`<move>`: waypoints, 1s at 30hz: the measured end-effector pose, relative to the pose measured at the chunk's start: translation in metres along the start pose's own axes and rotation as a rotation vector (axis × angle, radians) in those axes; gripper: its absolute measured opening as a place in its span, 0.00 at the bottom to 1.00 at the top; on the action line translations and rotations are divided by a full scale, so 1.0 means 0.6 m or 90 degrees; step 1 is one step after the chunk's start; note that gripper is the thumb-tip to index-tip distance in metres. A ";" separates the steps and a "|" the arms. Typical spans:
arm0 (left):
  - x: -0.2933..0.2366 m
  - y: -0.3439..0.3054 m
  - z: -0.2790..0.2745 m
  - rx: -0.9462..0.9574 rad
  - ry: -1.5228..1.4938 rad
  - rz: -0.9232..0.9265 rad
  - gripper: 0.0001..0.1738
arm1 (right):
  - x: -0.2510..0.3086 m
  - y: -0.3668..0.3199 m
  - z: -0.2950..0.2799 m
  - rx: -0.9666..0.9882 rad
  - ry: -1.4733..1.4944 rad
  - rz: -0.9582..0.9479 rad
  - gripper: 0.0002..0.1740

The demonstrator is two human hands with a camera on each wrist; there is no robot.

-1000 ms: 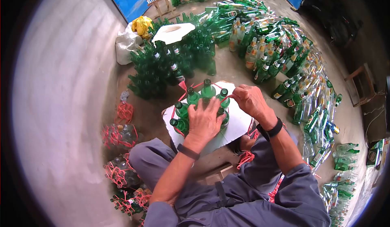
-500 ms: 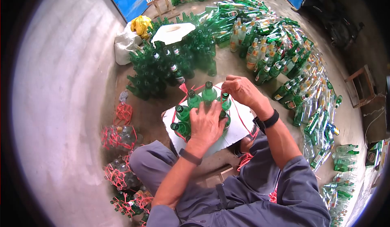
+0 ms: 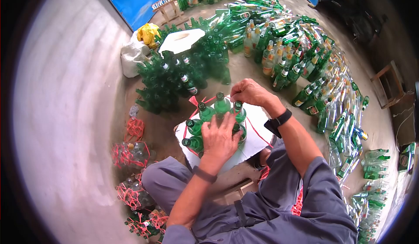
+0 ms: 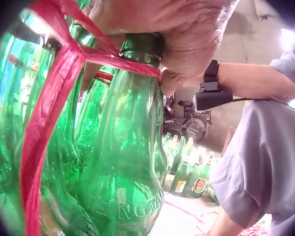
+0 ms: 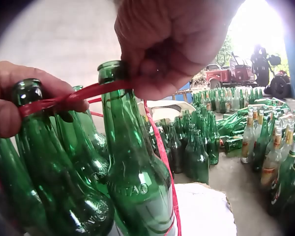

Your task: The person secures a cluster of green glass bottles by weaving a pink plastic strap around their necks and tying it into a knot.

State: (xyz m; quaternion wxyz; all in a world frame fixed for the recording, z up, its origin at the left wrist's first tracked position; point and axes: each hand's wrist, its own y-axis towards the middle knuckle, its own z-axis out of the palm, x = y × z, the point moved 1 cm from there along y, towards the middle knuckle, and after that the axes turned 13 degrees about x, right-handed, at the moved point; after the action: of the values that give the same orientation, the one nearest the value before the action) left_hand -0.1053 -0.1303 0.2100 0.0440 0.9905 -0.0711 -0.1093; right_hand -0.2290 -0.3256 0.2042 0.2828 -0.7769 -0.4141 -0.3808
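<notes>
Several green glass bottles (image 3: 221, 106) stand in a cluster on a white board (image 3: 255, 141) before the person's knees. Over their tops lies the left hand (image 3: 218, 141); in the right wrist view its thumb and fingers grip a near bottle's neck (image 5: 30, 91). A flat red plastic strap (image 5: 101, 90) runs from that neck across to another bottle (image 5: 137, 172). Beside that second bottle's mouth, the right hand (image 3: 252, 93) pinches the strap with curled fingers. More strap loops round the cluster, and one length (image 4: 39, 128) hangs down in the left wrist view.
Dense groups of green bottles (image 3: 161, 78) stand ahead, with a white sheet (image 3: 181, 41) on top. Standing and lying bottles (image 3: 323, 69) curve along the right. Bundles tied in red strap (image 3: 131, 152) lie at left by the wall. A wooden frame (image 3: 388, 84) stands far right.
The right hand has moved left and forward with the strap, from the cluster's right side to the far right bottle's mouth. The left hand stays over the bottles.
</notes>
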 end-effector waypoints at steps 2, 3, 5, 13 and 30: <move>0.002 0.000 0.002 0.001 0.001 0.004 0.34 | -0.020 0.007 0.014 -0.011 0.025 0.013 0.12; 0.002 0.000 0.002 0.000 0.003 0.005 0.34 | -0.025 0.005 0.019 -0.012 0.026 0.013 0.12; 0.000 0.000 -0.001 0.000 -0.005 0.005 0.34 | -0.033 0.000 0.025 -0.011 0.138 0.058 0.14; -0.003 -0.039 -0.017 -0.047 -0.096 0.032 0.34 | -0.063 -0.004 0.055 -0.081 0.205 0.026 0.15; 0.022 -0.198 0.058 -0.134 -0.685 -0.347 0.56 | -0.076 -0.013 0.082 -0.104 0.146 0.082 0.18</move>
State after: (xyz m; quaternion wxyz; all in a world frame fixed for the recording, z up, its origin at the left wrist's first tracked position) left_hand -0.0847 -0.0174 0.1612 0.0698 0.7692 0.1836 -0.6081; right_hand -0.2351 -0.3041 0.1404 0.2877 -0.7738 -0.2961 -0.4804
